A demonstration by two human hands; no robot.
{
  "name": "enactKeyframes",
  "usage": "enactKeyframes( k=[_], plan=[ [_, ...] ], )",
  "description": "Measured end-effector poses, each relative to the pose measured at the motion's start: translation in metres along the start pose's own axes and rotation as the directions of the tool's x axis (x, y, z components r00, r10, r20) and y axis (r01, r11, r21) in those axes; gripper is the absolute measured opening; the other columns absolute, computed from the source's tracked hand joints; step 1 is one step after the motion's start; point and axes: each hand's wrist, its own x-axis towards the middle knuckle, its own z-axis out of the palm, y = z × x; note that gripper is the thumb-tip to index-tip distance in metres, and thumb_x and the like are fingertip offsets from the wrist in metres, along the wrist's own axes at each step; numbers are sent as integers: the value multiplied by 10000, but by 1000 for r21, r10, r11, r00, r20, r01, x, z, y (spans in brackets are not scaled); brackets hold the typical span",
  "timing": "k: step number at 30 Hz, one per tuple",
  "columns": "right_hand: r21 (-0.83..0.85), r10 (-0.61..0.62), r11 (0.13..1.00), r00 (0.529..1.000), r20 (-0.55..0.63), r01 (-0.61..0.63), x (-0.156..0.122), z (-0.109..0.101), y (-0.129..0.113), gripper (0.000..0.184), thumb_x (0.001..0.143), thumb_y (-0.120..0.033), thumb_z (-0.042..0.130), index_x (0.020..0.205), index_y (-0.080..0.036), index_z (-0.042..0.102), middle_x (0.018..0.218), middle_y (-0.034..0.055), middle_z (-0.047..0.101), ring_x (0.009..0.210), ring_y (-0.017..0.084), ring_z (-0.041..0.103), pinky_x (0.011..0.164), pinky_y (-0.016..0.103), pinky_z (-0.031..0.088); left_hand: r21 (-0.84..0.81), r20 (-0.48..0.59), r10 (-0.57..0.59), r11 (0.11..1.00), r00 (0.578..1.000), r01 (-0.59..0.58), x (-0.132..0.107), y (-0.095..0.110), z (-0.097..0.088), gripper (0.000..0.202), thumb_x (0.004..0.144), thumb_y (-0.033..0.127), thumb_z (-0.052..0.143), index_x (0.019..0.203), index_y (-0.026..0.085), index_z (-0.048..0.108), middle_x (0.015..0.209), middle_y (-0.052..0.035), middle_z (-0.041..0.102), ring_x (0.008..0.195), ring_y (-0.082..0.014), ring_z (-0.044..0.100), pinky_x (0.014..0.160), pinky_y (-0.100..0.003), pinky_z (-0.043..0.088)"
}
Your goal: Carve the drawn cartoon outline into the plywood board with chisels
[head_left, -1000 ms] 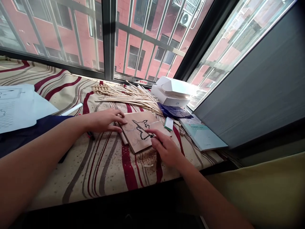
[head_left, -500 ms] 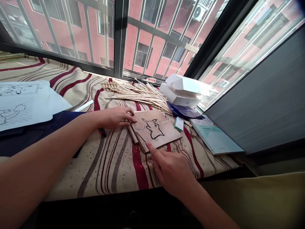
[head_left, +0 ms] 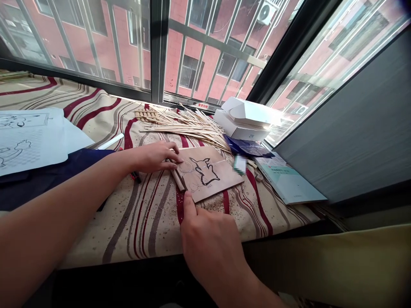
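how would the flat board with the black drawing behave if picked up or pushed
The board looks fairly stiff, as its edges run straight. It is probably light for its breadth, being thin. Pushed, it seems likelier to slide than tip, since it lies low and flat on the striped cloth.

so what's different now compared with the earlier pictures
The right hand has moved off the black outline drawn on the board, left and toward the person; its index fingertip is now at the board's near left corner. Nothing is visibly picked up or let go. The left hand stays at the board's left edge; the wooden sticks and white box look unmoved.
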Motion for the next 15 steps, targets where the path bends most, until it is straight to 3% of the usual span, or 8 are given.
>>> enactKeyframes(
  k=[3, 6, 11, 15],
  plan=[
    [-52, 15, 999, 999, 38, -13, 4, 10, -10, 599, 727, 4, 612, 1307, 38, 757, 569, 82, 709, 423, 213, 659, 396, 282, 389, 4, -18, -6, 1000, 1000, 6, 1, 0, 0, 333, 1049, 422, 639, 1307, 292, 804, 1359, -91, 656, 1236, -269, 619, 1125, -370, 438],
    [-49, 3, 999, 1000, -18, -4, -1, 23, -5, 611, 737, 18, 598, 1331, 54, 734, 593, 78, 718, 447, 218, 674, 406, 301, 402, 20, -19, -17, 1000, 1000, 17, 1, 1, -2, 317, 1052, 419, 635, 1290, 309, 813, 1307, -81, 672, 1200, -254, 634, 1104, -348, 449],
    [117, 49, 992, 991, -123, -34, -17, 28, 39, 503, 966, -85, 472, 1404, -17, 707, 640, 41, 722, 500, 186, 659, 470, 307, 411, 23, 9, -44, 999, 999, 44, -1, 0, -6, 315, 1040, 432, 630, 1266, 330, 826, 1259, -79, 669, 1143, -254, 664, 1051, -358, 482],
    [125, 285, 953, 957, -56, -276, -21, 30, 82, 488, 1060, -152, 395, 1452, -57, 669, 786, 86, 808, 657, 228, 742, 607, 321, 480, 16, 33, -68, 998, 997, 68, -2, -2, -7, 331, 1033, 448, 623, 1270, 338, 825, 1349, -98, 652, 1208, -279, 645, 1095, -395, 467]
  ],
)
